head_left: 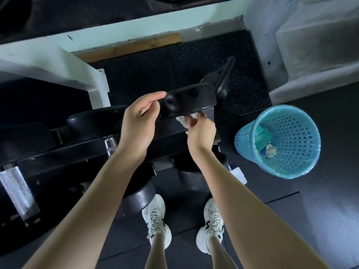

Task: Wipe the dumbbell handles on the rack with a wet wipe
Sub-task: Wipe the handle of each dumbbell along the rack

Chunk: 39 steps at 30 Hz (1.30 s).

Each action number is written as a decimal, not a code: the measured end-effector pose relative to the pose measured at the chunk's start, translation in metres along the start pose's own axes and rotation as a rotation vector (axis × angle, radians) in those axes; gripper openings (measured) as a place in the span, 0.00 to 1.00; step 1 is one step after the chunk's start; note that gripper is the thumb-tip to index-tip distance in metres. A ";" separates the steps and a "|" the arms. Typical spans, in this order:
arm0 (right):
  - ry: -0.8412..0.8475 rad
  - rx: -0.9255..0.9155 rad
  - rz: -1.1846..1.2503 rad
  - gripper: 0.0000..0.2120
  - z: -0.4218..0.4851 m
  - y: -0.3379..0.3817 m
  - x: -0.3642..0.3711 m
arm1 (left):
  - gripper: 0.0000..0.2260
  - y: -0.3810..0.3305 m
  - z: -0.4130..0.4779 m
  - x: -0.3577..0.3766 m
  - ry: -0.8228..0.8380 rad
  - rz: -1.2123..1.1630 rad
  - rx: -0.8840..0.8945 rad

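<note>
Rubber flooring point(174, 61) is seen beneath the rack point(77, 150). With the dumbbell point(194, 100) gripped by the left hand point(136, 125), the wet wipe point(182, 120) pinched in the right hand point(202, 134) should be drawn round its hidden handle.

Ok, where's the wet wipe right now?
In the head view the wipe sits just right of centre, bunched in the right hand against the black dumbbell that the left hand grips, left of the blue bin.

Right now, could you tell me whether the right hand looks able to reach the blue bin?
Probably yes. The right hand, gripping the wipe beside the dumbbell head, has the blue bin standing open-topped on the floor just to its right, with nothing visible between them.
</note>
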State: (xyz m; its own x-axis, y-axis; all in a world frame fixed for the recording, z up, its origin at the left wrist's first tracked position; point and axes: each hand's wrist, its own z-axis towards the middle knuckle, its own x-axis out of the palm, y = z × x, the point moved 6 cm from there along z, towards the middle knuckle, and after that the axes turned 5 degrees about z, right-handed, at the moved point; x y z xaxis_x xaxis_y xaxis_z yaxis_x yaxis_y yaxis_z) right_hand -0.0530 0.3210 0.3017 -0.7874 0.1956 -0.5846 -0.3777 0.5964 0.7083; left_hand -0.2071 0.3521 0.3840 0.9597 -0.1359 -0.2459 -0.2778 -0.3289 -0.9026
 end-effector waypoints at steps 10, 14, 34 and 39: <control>0.043 0.112 -0.145 0.18 -0.007 -0.026 0.001 | 0.11 0.021 -0.008 0.012 0.027 -0.037 -0.038; 0.078 0.149 -0.232 0.19 -0.008 -0.026 -0.001 | 0.11 0.036 -0.011 0.022 0.071 0.008 -0.084; 0.164 0.077 -0.777 0.13 -0.045 -0.027 -0.038 | 0.04 0.074 -0.039 0.059 -0.024 0.012 -0.387; 0.177 -0.179 -0.758 0.11 -0.051 -0.004 -0.032 | 0.08 0.073 -0.042 0.069 -0.004 -0.079 -0.236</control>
State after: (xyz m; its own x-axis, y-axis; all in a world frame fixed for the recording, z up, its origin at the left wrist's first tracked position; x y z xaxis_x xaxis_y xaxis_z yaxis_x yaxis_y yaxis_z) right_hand -0.0507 0.2727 0.3372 -0.3450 -0.3484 -0.8715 -0.9019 0.3803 0.2050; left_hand -0.1626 0.2791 0.3158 0.9789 -0.0979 -0.1795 -0.2036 -0.5472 -0.8119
